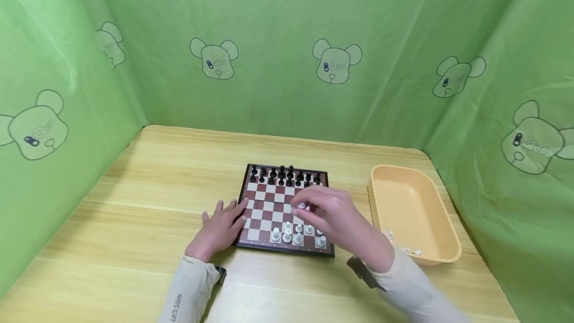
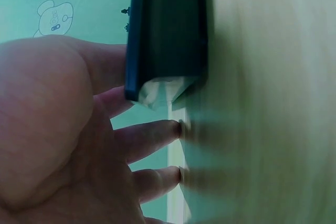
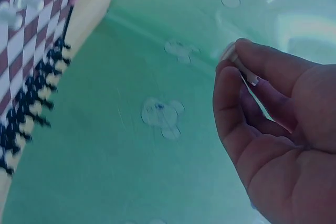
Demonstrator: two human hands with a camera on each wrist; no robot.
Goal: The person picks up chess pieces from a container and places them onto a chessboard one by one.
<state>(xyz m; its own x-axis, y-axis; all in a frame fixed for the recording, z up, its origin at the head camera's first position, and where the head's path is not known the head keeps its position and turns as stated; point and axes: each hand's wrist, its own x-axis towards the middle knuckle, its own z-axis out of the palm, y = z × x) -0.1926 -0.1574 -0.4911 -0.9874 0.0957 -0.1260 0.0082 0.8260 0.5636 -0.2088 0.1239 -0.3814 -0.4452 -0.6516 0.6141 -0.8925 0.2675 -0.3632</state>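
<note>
Thumb and fingertips of my right hand [image 1: 329, 211] pinch a small white chess piece [image 3: 245, 71] above the right half of the chessboard [image 1: 253, 235]. One end of the piece looks notched in the right wrist view. My left hand [image 1: 221, 228] has its fingers spread at the board's left edge, thumb and index finger against it. Black chess pieces [image 1: 290, 172] stand in two rows on the board's far side. Several white chess pieces [image 1: 287, 236] stand on the near side, toward the right; my right hand hides part of the board.
Right of the board is an orange plastic tub [image 1: 450, 223] with a few small white pieces [image 1: 417, 252] at its near end. The wooden table [image 1: 148, 183] is enclosed by green curtains [image 1: 269, 103] printed with bear heads at the back and sides.
</note>
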